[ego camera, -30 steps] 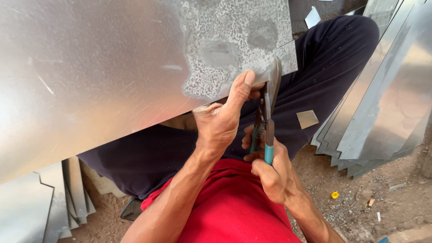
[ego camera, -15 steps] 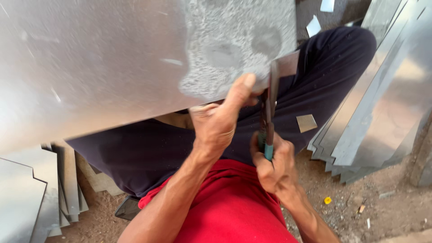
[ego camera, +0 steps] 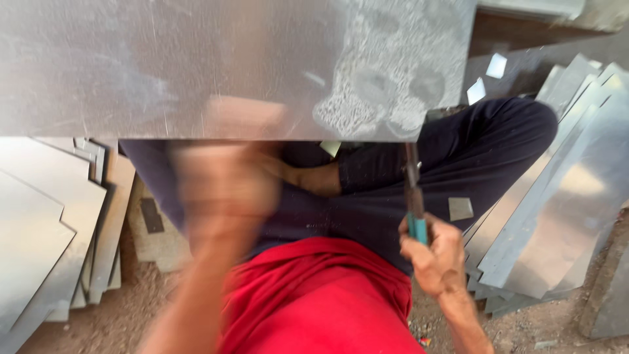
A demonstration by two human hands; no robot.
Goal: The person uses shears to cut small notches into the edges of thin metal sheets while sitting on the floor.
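Snips at the sheet's lower right edge, left hand blurred below it.

The right hand (ego camera: 436, 255) is closed around the teal handles of the snips (ego camera: 413, 190), whose blades point up and meet the lower edge of the big metal sheet (ego camera: 196, 65) near its right corner. The sheet lies across the person's lap and fills the top of the view. The left hand (ego camera: 223, 183) is a blur under the sheet's edge, and I cannot tell whether its fingers are open or gripping. Judging from how things lie, the cut is barely begun: the blades sit at the edge and no slit shows above them. Small square offcuts (ego camera: 460, 208) lie on the lap and ground, and stacks of cut panels (ego camera: 557, 216) flank both sides.
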